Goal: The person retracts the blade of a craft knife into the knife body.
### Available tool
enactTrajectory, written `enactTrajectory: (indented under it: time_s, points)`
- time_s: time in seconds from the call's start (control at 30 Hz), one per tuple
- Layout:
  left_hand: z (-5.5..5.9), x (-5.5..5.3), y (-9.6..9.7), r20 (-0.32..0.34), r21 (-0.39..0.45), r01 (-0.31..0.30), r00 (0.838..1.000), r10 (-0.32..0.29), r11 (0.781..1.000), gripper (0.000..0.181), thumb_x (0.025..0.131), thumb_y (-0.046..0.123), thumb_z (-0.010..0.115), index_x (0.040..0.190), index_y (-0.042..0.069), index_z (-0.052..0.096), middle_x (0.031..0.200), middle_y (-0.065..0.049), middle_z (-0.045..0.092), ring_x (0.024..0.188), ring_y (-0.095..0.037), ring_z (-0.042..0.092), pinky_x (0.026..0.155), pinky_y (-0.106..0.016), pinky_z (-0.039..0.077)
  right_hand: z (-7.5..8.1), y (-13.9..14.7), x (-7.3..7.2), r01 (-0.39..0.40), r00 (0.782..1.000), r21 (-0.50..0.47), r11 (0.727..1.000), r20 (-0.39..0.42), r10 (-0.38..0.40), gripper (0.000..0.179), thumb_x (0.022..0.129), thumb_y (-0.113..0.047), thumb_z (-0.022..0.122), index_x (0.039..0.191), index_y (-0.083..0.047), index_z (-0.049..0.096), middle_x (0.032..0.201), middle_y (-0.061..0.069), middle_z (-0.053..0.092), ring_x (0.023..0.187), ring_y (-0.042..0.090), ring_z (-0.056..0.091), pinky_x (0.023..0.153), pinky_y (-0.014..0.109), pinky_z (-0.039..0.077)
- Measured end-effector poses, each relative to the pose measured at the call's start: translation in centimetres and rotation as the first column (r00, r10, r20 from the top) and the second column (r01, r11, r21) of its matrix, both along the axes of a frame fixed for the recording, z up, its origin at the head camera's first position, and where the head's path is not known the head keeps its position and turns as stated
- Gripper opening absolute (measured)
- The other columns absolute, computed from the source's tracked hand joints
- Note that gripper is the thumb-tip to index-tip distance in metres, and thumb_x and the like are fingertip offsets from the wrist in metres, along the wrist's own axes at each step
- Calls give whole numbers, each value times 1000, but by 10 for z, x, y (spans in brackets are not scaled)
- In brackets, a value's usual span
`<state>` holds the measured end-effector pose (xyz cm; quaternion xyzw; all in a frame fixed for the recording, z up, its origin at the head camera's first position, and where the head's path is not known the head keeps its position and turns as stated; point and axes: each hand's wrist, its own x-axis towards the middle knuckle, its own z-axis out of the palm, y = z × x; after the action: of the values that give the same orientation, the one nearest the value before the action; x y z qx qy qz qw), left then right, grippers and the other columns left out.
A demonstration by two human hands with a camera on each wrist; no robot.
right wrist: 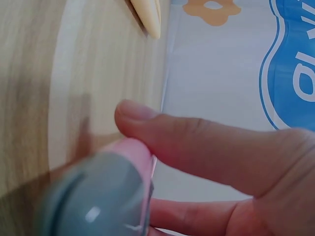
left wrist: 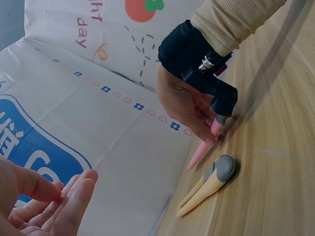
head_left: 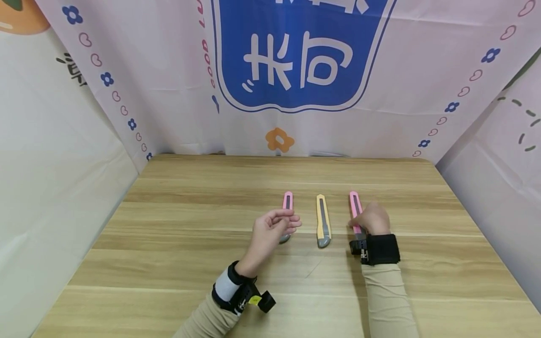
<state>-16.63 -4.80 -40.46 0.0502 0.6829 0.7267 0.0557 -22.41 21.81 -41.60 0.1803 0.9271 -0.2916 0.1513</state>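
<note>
Three box cutters lie side by side on the wooden table. My right hand [head_left: 374,218] pinches the right pink box cutter [head_left: 354,201] between thumb and fingers; its grey end [right wrist: 98,196] looms large in the right wrist view. Over the left pink box cutter [head_left: 288,200] my left hand [head_left: 270,231] hovers with loosely bent fingers and nothing in them, hiding that cutter's middle. Between the hands is a yellow box cutter [head_left: 323,224] with a grey end, untouched.
The wooden table [head_left: 190,263] meets a printed cloth backdrop [head_left: 177,122] along its far edge. More cloth [head_left: 55,188] hangs at the left and right sides. Each wrist wears a black strap with a small camera.
</note>
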Motion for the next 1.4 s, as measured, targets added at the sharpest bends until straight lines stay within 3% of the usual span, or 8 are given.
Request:
enactTrajectory:
  time_s: [0.4, 0.7, 1.1, 1.4]
  points:
    - [1, 0, 0, 22, 5, -1, 1000, 1, 1000, 24, 96, -1, 47, 115, -8, 61, 109, -28, 69, 94, -20, 73, 82, -26, 63, -1, -3, 0, 12, 1000, 81, 997, -11, -11, 37, 70, -22, 82, 84, 5, 61, 67, 6, 52, 56, 15, 51, 43, 20, 42]
    - [2, 0, -1, 4, 9, -2, 1000, 2, 1000, 25, 95, -3, 48, 115, -12, 59, 109, -30, 69, 93, -21, 73, 81, -25, 63, -2, -7, -3, 33, 999, 157, 987, 16, -36, 36, 69, -25, 82, 80, 1, 60, 71, 7, 51, 60, 16, 49, 47, 23, 42]
    - [1, -2, -2, -2, 12, 11, 1000, -11, 1000, 25, 96, -3, 47, 116, -13, 58, 109, -32, 67, 92, -21, 74, 82, -26, 63, -2, -9, -2, 41, 997, 184, 982, 55, -52, 36, 72, -28, 81, 81, 0, 61, 66, 4, 48, 57, 15, 48, 48, 22, 39]
    - [3, -1, -2, 14, 28, 2, 1000, -2, 1000, 23, 96, -4, 48, 113, -10, 61, 107, -31, 69, 94, -29, 73, 80, -26, 64, -3, -9, -3, 43, 995, 199, 979, 76, -59, 36, 73, -30, 80, 80, -2, 59, 66, 4, 49, 58, 15, 49, 50, 23, 40]
